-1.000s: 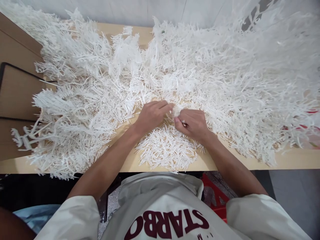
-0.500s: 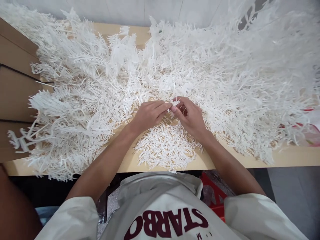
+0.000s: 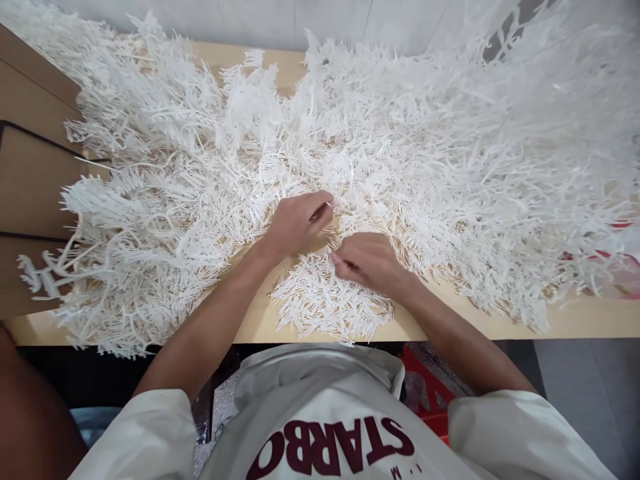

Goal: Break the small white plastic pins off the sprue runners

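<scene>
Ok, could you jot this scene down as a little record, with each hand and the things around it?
Left hand: fingers curled, at the near side of the large white pile; unclear whether it grips a piece
Right hand: curled closed, over the far part of the small heap; contents hidden
Large white pile: branching, comb-like bits spread to both sides
Small heap: short, loose white sticks between the forearms
Table: pale top
Far left: brown cardboard
Shirt: light, dark red lettering

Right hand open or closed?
Closed. Right hand: fingers curled in, thumb against them, at the small white pile. Can't tell if it holds anything.
</scene>
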Demonstrator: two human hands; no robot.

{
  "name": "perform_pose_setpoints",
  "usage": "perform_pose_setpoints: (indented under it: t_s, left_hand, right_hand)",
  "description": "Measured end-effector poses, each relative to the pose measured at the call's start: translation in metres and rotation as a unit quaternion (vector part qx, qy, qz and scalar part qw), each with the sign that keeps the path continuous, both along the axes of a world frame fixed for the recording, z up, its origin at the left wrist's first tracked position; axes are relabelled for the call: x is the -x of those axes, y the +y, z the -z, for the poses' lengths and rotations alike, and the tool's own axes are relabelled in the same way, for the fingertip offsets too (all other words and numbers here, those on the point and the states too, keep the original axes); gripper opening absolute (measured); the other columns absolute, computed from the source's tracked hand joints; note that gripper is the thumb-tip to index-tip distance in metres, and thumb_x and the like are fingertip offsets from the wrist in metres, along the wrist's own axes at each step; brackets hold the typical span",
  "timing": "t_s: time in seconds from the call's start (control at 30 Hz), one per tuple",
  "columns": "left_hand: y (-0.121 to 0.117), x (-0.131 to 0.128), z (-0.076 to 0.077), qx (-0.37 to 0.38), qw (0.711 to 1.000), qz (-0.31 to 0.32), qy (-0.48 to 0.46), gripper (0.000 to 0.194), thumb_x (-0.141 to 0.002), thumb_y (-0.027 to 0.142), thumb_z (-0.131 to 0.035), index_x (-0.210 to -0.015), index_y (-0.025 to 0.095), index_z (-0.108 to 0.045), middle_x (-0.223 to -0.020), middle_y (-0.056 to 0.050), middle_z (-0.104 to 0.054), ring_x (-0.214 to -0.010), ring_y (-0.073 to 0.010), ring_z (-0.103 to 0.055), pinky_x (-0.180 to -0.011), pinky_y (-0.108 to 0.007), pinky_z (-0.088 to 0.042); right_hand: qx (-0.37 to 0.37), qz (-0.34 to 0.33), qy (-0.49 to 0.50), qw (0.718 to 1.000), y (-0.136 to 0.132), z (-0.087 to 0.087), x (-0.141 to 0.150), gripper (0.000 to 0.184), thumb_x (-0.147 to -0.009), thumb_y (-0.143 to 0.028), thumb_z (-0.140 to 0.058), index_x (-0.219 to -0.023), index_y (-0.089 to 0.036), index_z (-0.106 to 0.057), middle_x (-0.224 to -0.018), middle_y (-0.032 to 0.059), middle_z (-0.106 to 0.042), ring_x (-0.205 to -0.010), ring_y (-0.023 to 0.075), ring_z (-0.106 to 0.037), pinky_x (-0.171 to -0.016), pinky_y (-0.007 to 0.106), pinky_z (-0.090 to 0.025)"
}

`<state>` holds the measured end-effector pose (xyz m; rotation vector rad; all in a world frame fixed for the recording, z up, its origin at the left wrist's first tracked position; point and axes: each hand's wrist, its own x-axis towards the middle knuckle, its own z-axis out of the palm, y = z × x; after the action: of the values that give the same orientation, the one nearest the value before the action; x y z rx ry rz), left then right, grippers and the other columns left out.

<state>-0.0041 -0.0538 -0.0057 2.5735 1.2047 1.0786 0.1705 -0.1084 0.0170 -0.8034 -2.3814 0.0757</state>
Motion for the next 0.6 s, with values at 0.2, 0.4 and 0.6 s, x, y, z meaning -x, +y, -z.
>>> perform_pose_setpoints:
  t_s: [0.2, 0.4, 0.6]
  left_hand:
    - [-0.002, 0.001, -0.002, -0.036, 0.996, 0.078, -0.001, 0.015, -0.091, 0.025, -0.043, -0.091, 0.018, -0.056, -0.072, 0.003, -0.065, -0.059, -0.0070, -0.055, -0.056, -0.021, -0.038]
    - [-0.003, 0.001, 0.003, -0.112, 0.988, 0.097, 0.053, 0.019, -0.091, 0.015, -0.039, -0.100, 0.021, -0.055, -0.078, 0.002, -0.064, -0.062, -0.0080, -0.055, -0.056, -0.022, -0.036]
    - [-0.005, -0.002, 0.002, -0.141, 0.984, 0.098, 0.055, 0.012, -0.092, 0.023, -0.045, -0.098, 0.019, -0.054, -0.077, 0.002, -0.066, -0.063, -0.0078, -0.058, -0.058, -0.022, -0.039]
  right_hand:
    - [0.045, 0.193, 0.107, 0.974, 0.006, -0.004, -0.008, 0.024, -0.087, -0.038, -0.056, -0.072, -0.019, -0.052, -0.056, -0.0057, -0.048, -0.048, 0.0048, -0.040, -0.047, 0.021, -0.033]
    - [0.126, 0.184, -0.038, 0.974, 0.020, -0.004, -0.023, 0.033, -0.090, -0.051, -0.046, -0.096, -0.021, -0.057, -0.073, -0.0026, -0.058, -0.057, 0.0062, -0.047, -0.051, 0.020, -0.033]
    - [0.031, 0.124, -0.115, 0.985, 0.020, -0.008, -0.028, 0.030, -0.095, -0.034, -0.041, -0.074, -0.018, -0.054, -0.064, -0.0033, -0.053, -0.053, 0.0059, -0.040, -0.051, 0.021, -0.031]
